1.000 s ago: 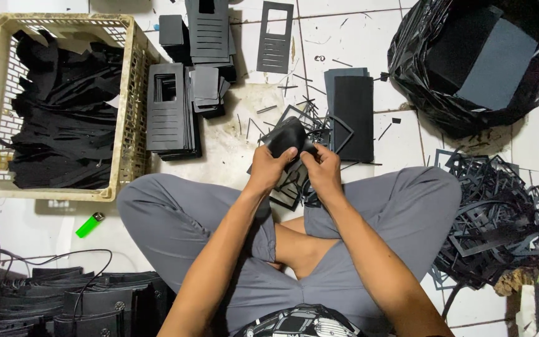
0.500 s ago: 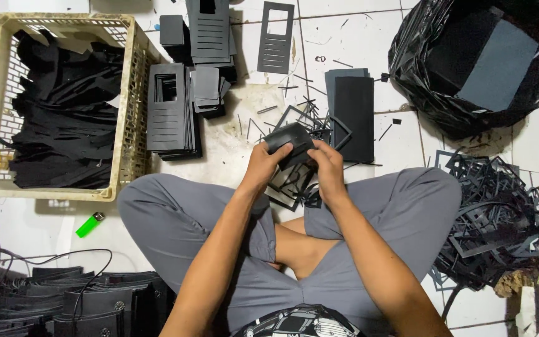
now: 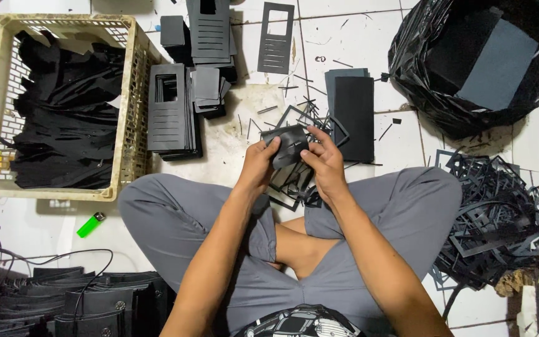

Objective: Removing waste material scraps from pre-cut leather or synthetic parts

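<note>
White tiled floor (image 3: 344, 37) with a beige plastic crate (image 3: 129, 93) at left. Left hand (image 3: 258, 163) and right hand (image 3: 324, 161) pinch one small black flat sheet piece (image 3: 287, 145) between curled fingers. Black offcut frames (image 3: 294, 184) lie directly beneath.

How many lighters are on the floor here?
1: a green lighter lies on the white tile floor, just below the beige plastic crate and beside the person's knee. Others may be hidden under clutter.

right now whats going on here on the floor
A person sits cross-legged on a tiled floor, with both hands on a small black cut-out piece: left hand on its left edge, right hand on its right. Under the hands lies a heap of black frame offcuts. A beige crate of black pieces stands to the left, with stacked slotted panels beside it.
</note>
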